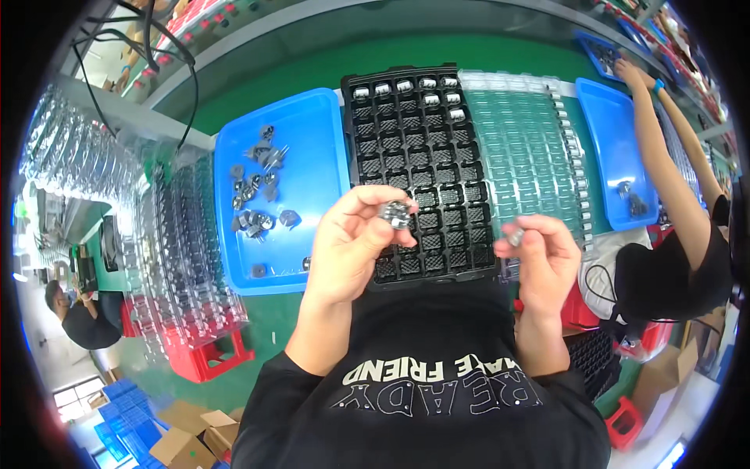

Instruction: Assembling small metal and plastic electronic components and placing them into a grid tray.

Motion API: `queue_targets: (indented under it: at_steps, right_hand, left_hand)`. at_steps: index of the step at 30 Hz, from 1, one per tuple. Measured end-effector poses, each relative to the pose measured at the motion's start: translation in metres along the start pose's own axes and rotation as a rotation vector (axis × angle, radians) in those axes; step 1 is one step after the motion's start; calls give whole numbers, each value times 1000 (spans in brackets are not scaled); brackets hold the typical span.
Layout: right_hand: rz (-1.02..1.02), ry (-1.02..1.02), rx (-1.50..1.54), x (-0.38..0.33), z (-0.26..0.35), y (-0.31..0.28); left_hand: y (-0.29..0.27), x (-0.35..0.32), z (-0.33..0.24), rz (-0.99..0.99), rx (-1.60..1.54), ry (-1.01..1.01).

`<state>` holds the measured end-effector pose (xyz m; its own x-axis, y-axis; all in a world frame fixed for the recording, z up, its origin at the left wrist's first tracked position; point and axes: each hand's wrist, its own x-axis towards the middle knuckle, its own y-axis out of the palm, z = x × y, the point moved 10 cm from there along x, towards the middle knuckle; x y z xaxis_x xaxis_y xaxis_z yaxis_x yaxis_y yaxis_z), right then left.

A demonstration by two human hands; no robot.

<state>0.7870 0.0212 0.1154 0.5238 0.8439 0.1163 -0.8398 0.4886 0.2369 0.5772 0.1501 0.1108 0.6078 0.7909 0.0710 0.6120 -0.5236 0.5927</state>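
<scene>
My left hand (344, 250) pinches a small round metal part (397, 214), silvery with dark patches, between thumb and fingers above the near half of a black compartment tray (414, 152). To the right, past that tray's near right corner, my right hand (547, 258) grips a small silvery piece (515, 236), blurred and partly hidden by the fingers. Several short silver cylinders (404, 84) sit in the far compartments of the black tray. On the left, a blue tray (312, 156) holds several loose grey and metal parts (269, 159).
A clear plastic tray (523, 141) adjoins the black one, with silver pieces (574, 148) along its right side. Beyond it lies another blue tray (605, 141), near a co-worker's arm (664, 148). Stacked clear trays (191, 242) stand left, above a red stool (207, 356).
</scene>
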Motion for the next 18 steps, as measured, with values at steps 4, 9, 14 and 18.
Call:
queue_targets:
  at_steps: [4,9,14,18]
  right_hand:
    - [227,-136,39,19,22,77]
    - [356,-367,-308,13,48,111]
    - [299,-333,-206,17,42,120]
    - [298,-548,-371,13,58,132]
  left_hand:
    - [4,-7,-7,-91,-15,-41]
    - [-3,-17,-6,-38,-29,-90]
    - [7,-18,-23,-89,-184,103]
    - [3,-22,-22,-77,-187,146]
